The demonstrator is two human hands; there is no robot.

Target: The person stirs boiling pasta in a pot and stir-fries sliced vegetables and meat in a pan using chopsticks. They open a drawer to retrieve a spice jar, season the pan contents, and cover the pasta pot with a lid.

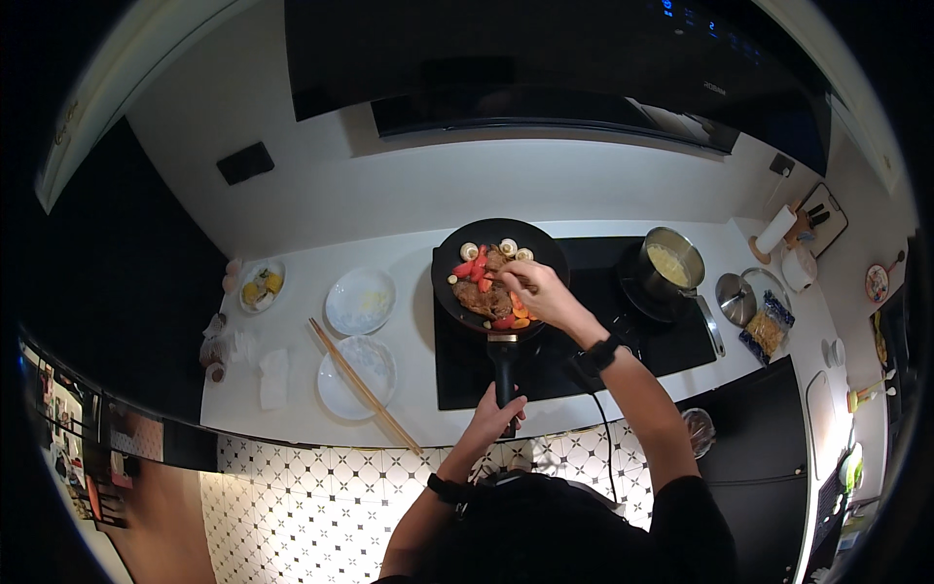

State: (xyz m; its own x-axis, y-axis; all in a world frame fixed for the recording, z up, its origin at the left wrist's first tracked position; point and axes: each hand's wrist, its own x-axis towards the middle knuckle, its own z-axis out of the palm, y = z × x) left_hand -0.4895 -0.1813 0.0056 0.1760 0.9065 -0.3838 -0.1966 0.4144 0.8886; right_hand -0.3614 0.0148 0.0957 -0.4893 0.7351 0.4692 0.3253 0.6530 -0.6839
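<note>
My left hand is closed around the black handle of a frying pan on the cooktop. Browned meat, red tomato pieces, orange slices and halved white mushrooms lie in the pan. Over its right part is my right hand, fingers bent with their tips close together; whether they pinch something cannot be told. Long wooden chopsticks rest across a patterned plate at the left. Behind it stands another plate with pale bits on it.
A steel saucepan of pale food sits on the black cooktop, its handle pointing towards me. To its right are a lid and a bag of pasta. A small food plate and white paper lie left. The range hood hangs above.
</note>
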